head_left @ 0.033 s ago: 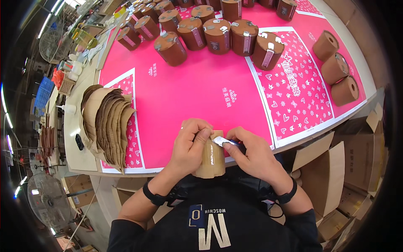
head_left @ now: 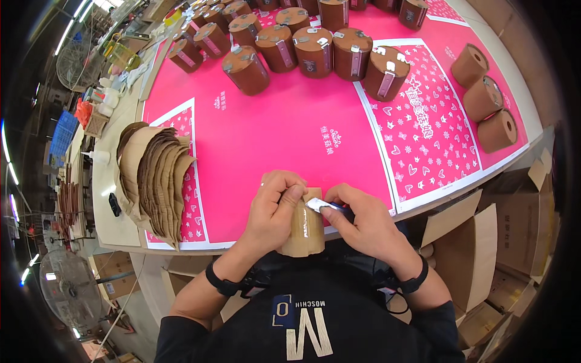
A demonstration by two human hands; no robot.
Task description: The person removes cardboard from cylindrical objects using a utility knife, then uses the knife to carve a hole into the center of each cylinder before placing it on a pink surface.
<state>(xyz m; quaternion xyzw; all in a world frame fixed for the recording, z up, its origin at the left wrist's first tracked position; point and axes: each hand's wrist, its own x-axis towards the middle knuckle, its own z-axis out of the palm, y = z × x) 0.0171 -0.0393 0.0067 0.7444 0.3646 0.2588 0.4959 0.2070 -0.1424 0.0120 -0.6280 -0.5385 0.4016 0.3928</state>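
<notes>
A tan paper-wrapped cylinder (head_left: pixel 307 239) with a shiny strip of clear tape down it stands at the table's near edge, close to my body. My left hand (head_left: pixel 273 209) is closed around its left side, thumb near the top. In my right hand (head_left: pixel 366 222) is a utility knife (head_left: pixel 317 205) with a silvery front end and a dark blue handle. Its tip meets the cylinder's upper part, near my left thumb. Fingers of the right hand hide most of the handle.
Brown cylindrical boxes (head_left: pixel 315 54) with metal clasps crowd the far table. Several brown cylinders with holed ends (head_left: pixel 497 130) lie at right. A stack of curved brown paper sheets (head_left: pixel 154 175) stands at left. Pink printed sheets (head_left: pixel 272 133) cover the tabletop. Open cartons (head_left: pixel 481 242) sit below right.
</notes>
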